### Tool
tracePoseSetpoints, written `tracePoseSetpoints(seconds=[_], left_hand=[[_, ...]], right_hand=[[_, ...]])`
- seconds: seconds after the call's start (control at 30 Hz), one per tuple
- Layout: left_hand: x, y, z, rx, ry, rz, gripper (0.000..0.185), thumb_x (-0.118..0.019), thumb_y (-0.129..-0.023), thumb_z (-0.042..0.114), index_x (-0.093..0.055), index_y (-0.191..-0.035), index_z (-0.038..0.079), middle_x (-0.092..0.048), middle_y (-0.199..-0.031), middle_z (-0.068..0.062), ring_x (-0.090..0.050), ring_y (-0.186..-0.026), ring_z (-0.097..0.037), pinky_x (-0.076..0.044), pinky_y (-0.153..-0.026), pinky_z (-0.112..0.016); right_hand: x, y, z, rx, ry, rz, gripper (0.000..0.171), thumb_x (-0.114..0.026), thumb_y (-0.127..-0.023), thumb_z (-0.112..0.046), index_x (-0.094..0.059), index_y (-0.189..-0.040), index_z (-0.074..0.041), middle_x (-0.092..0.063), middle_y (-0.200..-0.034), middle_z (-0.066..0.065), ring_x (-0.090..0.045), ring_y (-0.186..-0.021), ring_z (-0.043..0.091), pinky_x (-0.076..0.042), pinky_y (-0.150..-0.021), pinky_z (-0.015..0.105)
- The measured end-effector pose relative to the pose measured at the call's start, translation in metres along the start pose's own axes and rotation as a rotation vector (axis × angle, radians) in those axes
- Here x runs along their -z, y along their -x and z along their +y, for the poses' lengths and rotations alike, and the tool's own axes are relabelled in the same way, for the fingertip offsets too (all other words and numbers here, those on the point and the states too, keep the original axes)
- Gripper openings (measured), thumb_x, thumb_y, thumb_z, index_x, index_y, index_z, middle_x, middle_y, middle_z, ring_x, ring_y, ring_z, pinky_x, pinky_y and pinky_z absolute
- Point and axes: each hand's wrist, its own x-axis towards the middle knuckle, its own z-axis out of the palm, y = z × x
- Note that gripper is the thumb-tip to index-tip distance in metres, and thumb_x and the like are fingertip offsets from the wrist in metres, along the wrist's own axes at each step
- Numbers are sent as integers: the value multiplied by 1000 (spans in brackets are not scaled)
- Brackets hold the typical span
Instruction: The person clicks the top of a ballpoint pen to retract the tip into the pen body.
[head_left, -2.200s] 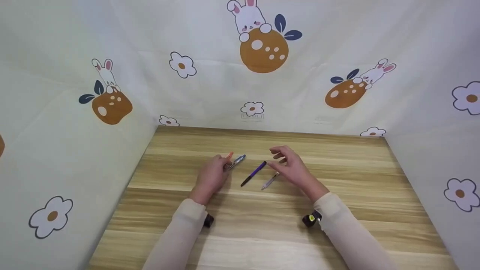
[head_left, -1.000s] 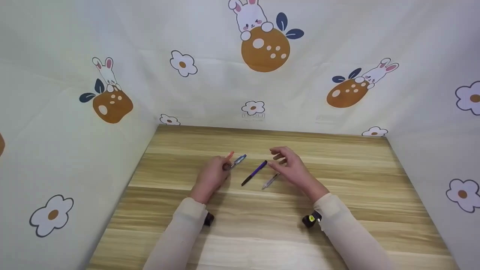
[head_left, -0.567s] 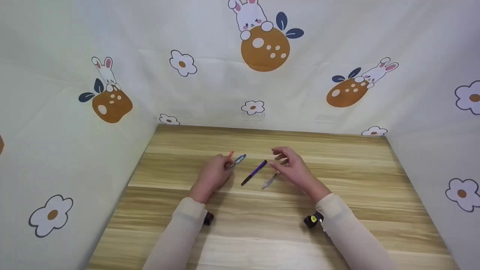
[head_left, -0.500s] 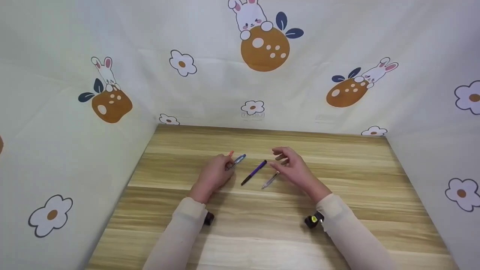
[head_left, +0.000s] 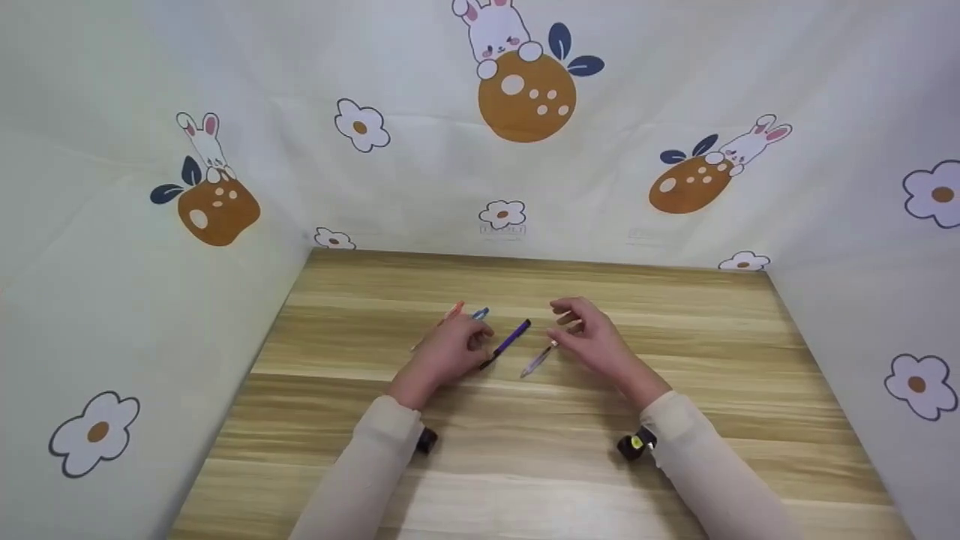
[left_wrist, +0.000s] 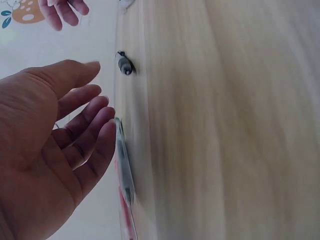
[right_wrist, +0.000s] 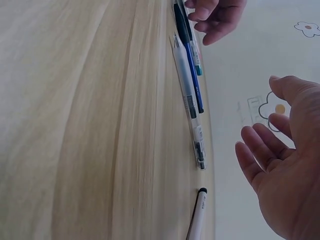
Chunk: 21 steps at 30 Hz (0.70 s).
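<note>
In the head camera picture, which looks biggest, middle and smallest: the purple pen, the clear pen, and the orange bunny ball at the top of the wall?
1. Orange bunny ball, far the biggest.
2. Purple pen.
3. Clear pen.
The two pens look nearly alike in length, and each is partly hidden by a hand, so their order is unsure.

Matt wood-grain table (head_left: 675, 420), glossy plastic pens (head_left: 513, 337)

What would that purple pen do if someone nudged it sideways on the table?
The purple pen looks slim and round, lying flat on the smooth wooden table, so it would probably roll rather than slide. It seems stiff and light, likely easy to pinch up. The left hand sits right beside its dark tip.
</note>
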Motion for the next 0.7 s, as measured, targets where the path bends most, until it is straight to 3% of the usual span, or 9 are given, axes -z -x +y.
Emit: tracePoseSetpoints(seconds=[0.27,0.5,0.7], left_hand=[[-7,-4,7,-3,23,-33,34,-86,-96,13,-79,-128,5,-76,-114,-7,-69,-103,-24,-59,-91,-43],[-11,-7,11,3,28,-56,39,-85,-96,11,-76,-134,6,-74,-120,-7,-67,-104,-23,-58,-93,-43],[-16,-11,12,11,61,-87,38,-82,-97,5,-75,-134,2,-71,-119,-9,-63,-103,-21,-56,-95,-44]], right_hand=[[2,4,4,-21,-27,3,47,-82,-100,-8,-65,-142,3,-65,-136,29,-67,-120,45,-56,-105,55],[5,8,2,-35,-17,-4,45,-79,-101,-1,-64,-143,2,-64,-137,30,-70,-116,41,-58,-98,38],[6,9,2,-41,-26,-17,46,-80,-102,-7,-64,-144,1,-63,-139,30,-70,-119,40,-58,-100,37]])
